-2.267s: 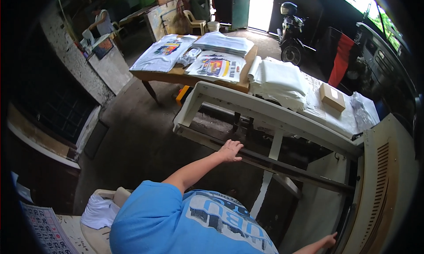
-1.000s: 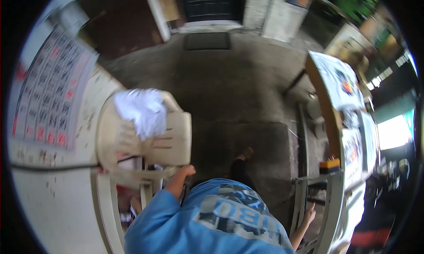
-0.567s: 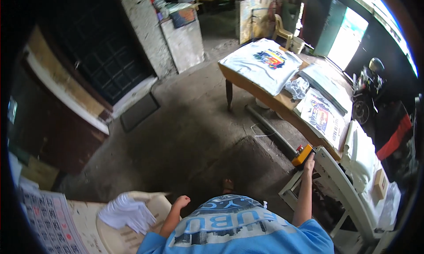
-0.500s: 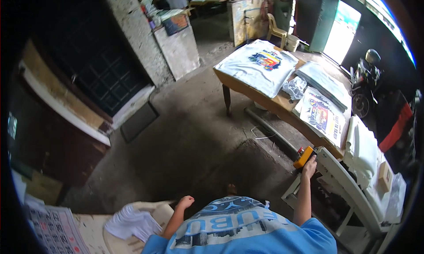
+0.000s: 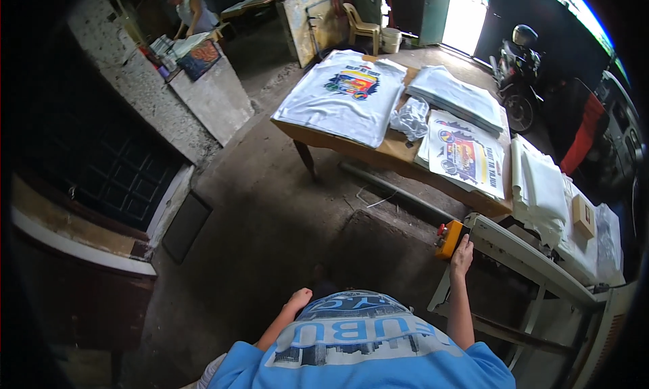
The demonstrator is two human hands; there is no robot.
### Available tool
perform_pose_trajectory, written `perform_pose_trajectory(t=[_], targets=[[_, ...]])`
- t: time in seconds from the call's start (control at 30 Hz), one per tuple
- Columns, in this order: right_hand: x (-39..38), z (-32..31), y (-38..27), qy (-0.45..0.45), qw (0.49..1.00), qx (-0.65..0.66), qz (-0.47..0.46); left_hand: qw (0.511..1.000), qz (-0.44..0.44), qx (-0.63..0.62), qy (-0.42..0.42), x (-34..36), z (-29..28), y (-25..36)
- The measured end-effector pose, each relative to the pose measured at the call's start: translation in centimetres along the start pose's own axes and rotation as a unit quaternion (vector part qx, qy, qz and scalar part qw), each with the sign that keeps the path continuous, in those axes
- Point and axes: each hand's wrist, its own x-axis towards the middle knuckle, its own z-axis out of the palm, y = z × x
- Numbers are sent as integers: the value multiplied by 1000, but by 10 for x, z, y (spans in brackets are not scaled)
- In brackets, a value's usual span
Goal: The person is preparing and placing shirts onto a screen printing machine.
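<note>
At the right, my right hand [image 5: 462,256] grips the side of a yellow control box [image 5: 449,239] with a red button on its far left end. The box sits at the near corner of a pale metal machine frame [image 5: 520,254]. My left hand [image 5: 299,298] hangs in front of my body with its fingers curled in and nothing visible in it. On the wooden table [image 5: 378,160] ahead lie a white printed T-shirt [image 5: 318,112], a stack of folded white shirts [image 5: 460,95], a crumpled clear plastic bag [image 5: 410,118] and printed sheets [image 5: 466,152] with a colourful design.
White cloth [image 5: 541,179] and a small cardboard box [image 5: 583,216] lie beyond the machine frame. A metal pipe [image 5: 399,193] runs along the floor by the table. Further off are a motorcycle [image 5: 517,85], a plastic chair [image 5: 362,27], a bucket [image 5: 391,40] and another person [image 5: 195,14].
My view has turned to the right, so the table and machine sit further left. The chair with white cloth has mostly left the view. My right hand stays at the control box.
</note>
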Motion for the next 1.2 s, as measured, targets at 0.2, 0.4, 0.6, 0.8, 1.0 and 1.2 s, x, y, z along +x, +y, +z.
perform_pose_trajectory(t=[0.2,0.4,0.6,0.8,1.0,1.2], targets=[[-3,1,-2,-2,1000,1,24,998,-12,53,-22,63,-53,28],[-9,-10,-17,17,997,0,77,977,133,143,-85,145,-72,77],[-7,6,-35,63,994,-37,85,924,236,251,-166,213,-121,142],[-7,-9,-19,150,981,-38,114,892,354,180,-215,309,-158,302],[-7,16,-7,278,937,-125,171,778,363,366,-358,429,-178,382],[-46,63,-38,347,891,-259,139,700,346,425,-457,465,-121,415]])
